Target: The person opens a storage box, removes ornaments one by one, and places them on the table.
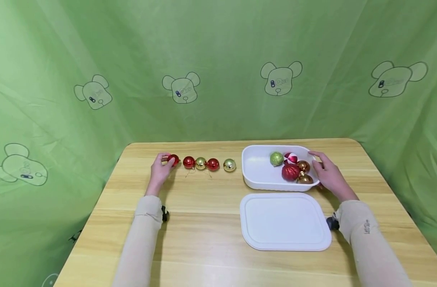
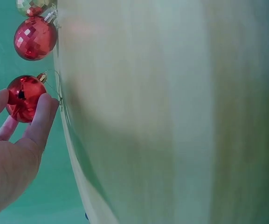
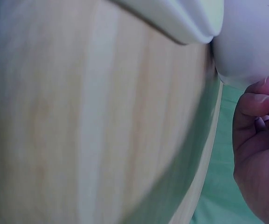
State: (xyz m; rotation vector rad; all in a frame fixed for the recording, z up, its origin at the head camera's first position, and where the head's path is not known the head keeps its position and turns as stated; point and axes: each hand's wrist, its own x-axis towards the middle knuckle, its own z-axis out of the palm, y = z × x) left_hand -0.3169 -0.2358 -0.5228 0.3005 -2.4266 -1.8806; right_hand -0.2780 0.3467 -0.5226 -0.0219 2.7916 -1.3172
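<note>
My left hand (image 1: pixel 160 169) pinches a shiny red Christmas ball (image 1: pixel 173 160) between thumb and fingers at the left end of a row. In the left wrist view that red ball (image 2: pixel 26 99) shows its gold cap and string. To its right sit a faceted red ball (image 1: pixel 189 162), a gold ball (image 1: pixel 201 163), another red ball (image 1: pixel 213 164) and a pale gold ball (image 1: pixel 229 165). My right hand (image 1: pixel 329 173) grips the right end of a white plastic box (image 1: pixel 258 185), its fingers curled against the wall (image 3: pixel 246 51) in the right wrist view.
Inside the box lie a green glitter ball (image 1: pixel 276 158), a red-and-white ball (image 1: pixel 290 158), a dark red ball (image 1: pixel 290 172) and two brown balls (image 1: pixel 303 166). The white lid (image 1: pixel 286 221) lies flat in front. A green curtain (image 1: pixel 218 111) hangs behind the wooden table (image 1: pixel 204 223).
</note>
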